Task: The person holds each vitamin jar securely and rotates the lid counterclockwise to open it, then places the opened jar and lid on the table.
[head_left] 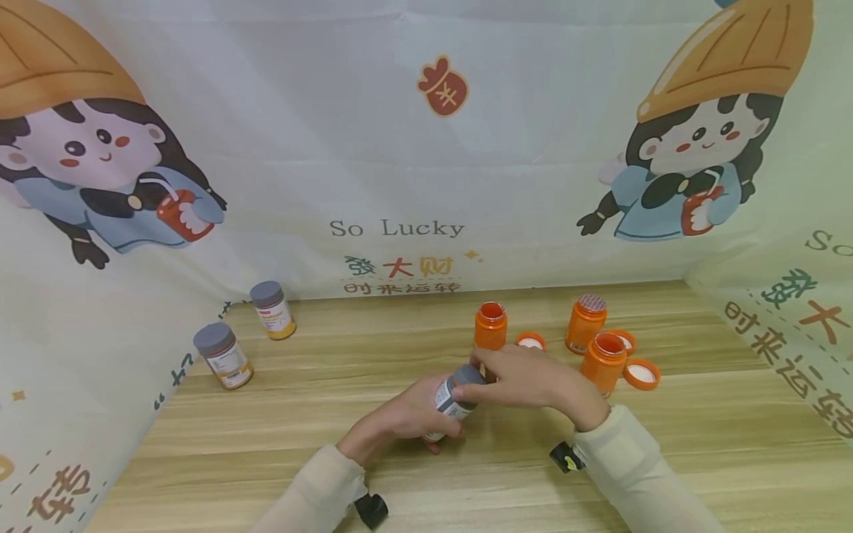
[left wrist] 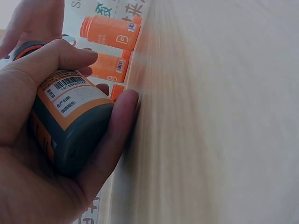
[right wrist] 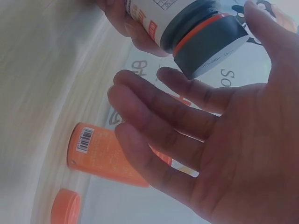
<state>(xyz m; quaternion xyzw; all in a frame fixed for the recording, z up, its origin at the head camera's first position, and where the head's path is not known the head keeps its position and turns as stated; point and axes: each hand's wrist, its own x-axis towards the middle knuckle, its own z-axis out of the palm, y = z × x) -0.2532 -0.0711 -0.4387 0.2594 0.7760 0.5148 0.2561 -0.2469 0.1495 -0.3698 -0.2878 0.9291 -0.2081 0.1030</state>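
- Backdrop: pale printed cloth (head_left: pixel 333 133) across the far side, folding round left and right.
- Worktop (head_left: pixel 373 348): wood-grained, below the cloth.
- Sleeves: cream; left sleeve (head_left: pixel 313 488) and right sleeve (head_left: pixel 640 459) enter from the near edge, forearms angled inward towards the centre.
- Right hand (head_left: pixel 533 376): reaches left, palm towards the cap end of the held bottle. Grip spread, fingers apart and gently bent, thumb on the near side of the cap. Several fingertips stand clear; thumb contact cannot be told.
- Left hand (head_left: pixel 416 411): grip closed round the bottle's body, fingers and thumb wrapped about it.
- Held bottle (left wrist: pixel 77 105): near centre of the worktop, tilted, cap end up and to the right; dark, labelled, dark cap (right wrist: pixel 212 44) on.
- Orange bottles, three, upright and uncapped, right of centre: far-left one (head_left: pixel 491 329), far-right one (head_left: pixel 585 329) with patterned mouth, near one (head_left: pixel 603 366).
- Grey-capped bottles, two, far left: farther one (head_left: pixel 273 314), nearer one (head_left: pixel 229 363).
- Orange lids, three, beside the orange bottles: left (head_left: pixel 531 341), far right (head_left: pixel 623 339), near right (head_left: pixel 641 374); white linings up.
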